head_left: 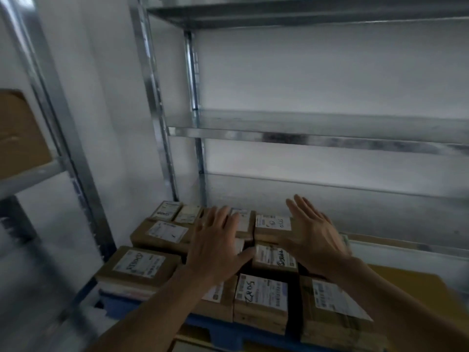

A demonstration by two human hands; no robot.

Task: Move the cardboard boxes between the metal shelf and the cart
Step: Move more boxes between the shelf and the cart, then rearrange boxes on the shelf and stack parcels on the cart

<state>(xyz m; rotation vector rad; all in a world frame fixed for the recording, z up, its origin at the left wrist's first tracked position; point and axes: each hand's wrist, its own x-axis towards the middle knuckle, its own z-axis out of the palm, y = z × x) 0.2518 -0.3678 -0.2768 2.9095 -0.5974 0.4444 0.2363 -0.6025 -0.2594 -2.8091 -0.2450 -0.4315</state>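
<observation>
Left hand (218, 247) and right hand (314, 240), fingers spread, over cardboard boxes (261, 293) crowding the blue cart (119, 304); open metal shelf (304, 138) at twelve o'clock.

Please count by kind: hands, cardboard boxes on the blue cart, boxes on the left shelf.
Hands: 2 (left hand, right hand)
Cardboard boxes on blue cart: at least 10, some hidden
Box on left shelf: 1
Total: at least 13
</observation>
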